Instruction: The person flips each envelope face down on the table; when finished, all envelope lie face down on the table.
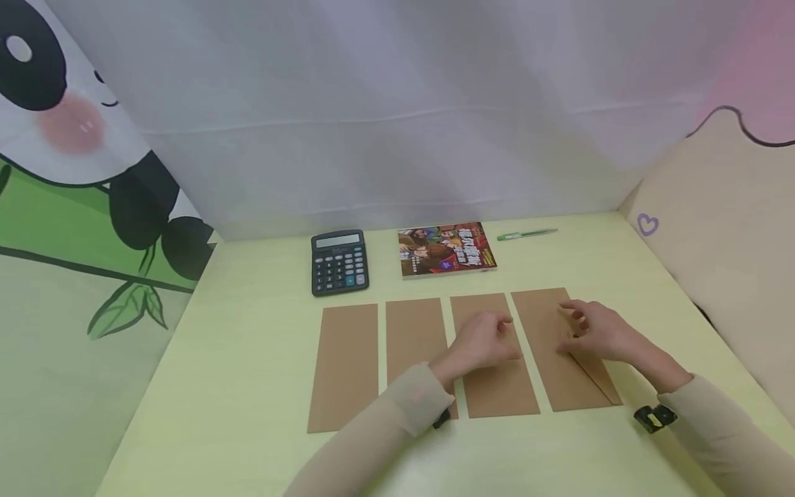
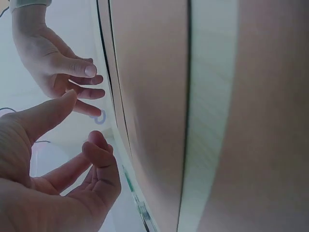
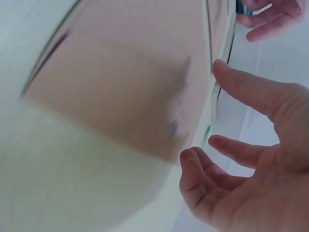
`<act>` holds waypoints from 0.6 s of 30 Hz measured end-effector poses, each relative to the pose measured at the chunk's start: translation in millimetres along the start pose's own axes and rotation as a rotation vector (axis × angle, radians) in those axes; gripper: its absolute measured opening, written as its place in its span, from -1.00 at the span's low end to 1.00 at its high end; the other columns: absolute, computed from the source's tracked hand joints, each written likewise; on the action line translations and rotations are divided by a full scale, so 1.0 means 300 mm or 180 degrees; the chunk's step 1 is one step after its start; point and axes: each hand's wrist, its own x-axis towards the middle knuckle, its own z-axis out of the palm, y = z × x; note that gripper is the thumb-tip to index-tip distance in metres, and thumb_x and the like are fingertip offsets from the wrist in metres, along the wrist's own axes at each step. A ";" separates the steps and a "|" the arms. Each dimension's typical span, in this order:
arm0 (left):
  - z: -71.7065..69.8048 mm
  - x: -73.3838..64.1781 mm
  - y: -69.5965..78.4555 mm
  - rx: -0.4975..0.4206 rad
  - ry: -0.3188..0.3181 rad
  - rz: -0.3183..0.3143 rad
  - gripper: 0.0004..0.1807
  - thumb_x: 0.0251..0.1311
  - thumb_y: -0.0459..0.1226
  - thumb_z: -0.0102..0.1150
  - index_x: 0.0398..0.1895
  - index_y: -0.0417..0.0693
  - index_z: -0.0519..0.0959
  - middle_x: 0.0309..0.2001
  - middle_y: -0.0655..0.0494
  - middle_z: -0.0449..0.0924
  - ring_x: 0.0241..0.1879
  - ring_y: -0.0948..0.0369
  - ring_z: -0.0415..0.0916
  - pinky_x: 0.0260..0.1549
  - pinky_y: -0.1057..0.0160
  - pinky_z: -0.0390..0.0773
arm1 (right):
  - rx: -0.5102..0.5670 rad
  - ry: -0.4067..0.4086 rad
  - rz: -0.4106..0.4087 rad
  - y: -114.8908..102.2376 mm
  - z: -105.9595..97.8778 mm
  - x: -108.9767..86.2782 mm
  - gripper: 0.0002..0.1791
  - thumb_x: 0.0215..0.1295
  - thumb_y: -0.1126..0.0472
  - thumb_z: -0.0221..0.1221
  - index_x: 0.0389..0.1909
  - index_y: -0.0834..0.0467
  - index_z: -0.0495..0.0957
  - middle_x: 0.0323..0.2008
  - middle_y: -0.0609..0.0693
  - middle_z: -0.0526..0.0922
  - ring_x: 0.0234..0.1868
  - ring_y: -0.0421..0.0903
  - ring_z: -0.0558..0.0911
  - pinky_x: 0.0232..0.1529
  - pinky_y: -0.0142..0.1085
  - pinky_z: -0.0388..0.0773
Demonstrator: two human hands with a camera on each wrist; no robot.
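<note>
Several flat brown paper-like rectangles lie side by side in a row on the table. My left hand (image 1: 481,339) is over the third brown rectangle (image 1: 497,393) from the left. Its thumb and loosely bent fingers stand apart with nothing between them in the left wrist view. Over the right side of the rightmost rectangle (image 1: 546,373) is my right hand (image 1: 599,331). A diagonal edge or fold runs down that rectangle from under the hand. The right wrist view shows the right thumb (image 3: 246,89) and fingers spread apart, holding nothing.
Behind the row, a black calculator (image 1: 339,262) lies on the left, a colourful book (image 1: 447,250) in the middle and a green pen (image 1: 526,235) on the right. The pale yellow table (image 1: 217,386) meets a white curtain-like backdrop (image 1: 373,166) and printed side walls.
</note>
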 end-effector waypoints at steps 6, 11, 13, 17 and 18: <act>0.032 0.030 0.025 0.0158 -0.0101 0.0034 -0.37 -0.17 -0.07 0.52 0.05 -0.07 0.60 -0.33 0.26 0.52 -0.37 0.35 0.37 -0.35 0.45 0.34 | 0.0005 0.0034 0.0011 0.054 -0.013 -0.004 -0.08 -0.02 0.02 0.44 0.24 0.46 0.25 -0.03 0.43 0.45 -0.09 0.28 0.53 -0.20 0.04 0.50; 0.055 0.048 0.045 0.0298 -0.0142 0.0127 -0.38 -0.15 -0.08 0.51 0.05 -0.06 0.60 -0.40 0.28 0.45 -0.41 0.33 0.35 -0.43 0.44 0.32 | -0.0063 0.0034 0.0122 0.083 -0.021 -0.005 -0.06 -0.05 0.01 0.45 0.20 0.49 0.26 -0.08 0.43 0.49 -0.11 0.31 0.53 -0.20 0.06 0.50; 0.063 0.053 0.051 0.0423 -0.0138 0.0127 -0.45 -0.16 -0.08 0.51 -0.03 -0.05 0.61 -0.44 0.28 0.42 -0.43 0.32 0.34 -0.46 0.43 0.31 | -0.0075 -0.0001 0.0174 0.088 -0.026 -0.008 -0.06 -0.06 0.00 0.46 0.19 0.51 0.27 -0.10 0.42 0.49 -0.12 0.30 0.53 -0.22 0.05 0.50; 0.074 0.060 0.063 0.0594 -0.0136 0.0036 -0.65 -0.18 -0.10 0.53 -0.40 -0.04 0.58 -0.56 0.23 0.33 -0.51 0.28 0.28 -0.55 0.39 0.27 | -0.0082 -0.0093 0.0284 0.091 -0.035 -0.015 -0.06 -0.08 -0.02 0.46 0.16 0.53 0.30 -0.14 0.39 0.50 -0.16 0.26 0.53 -0.26 0.01 0.50; 0.078 0.061 0.065 0.0593 -0.0140 0.0008 -0.66 -0.19 -0.10 0.53 -0.49 -0.03 0.54 -0.58 0.22 0.31 -0.53 0.27 0.26 -0.57 0.38 0.27 | -0.0086 -0.0107 0.0312 0.091 -0.036 -0.016 -0.06 -0.08 -0.02 0.47 0.15 0.53 0.31 -0.15 0.38 0.51 -0.17 0.24 0.53 -0.26 0.00 0.50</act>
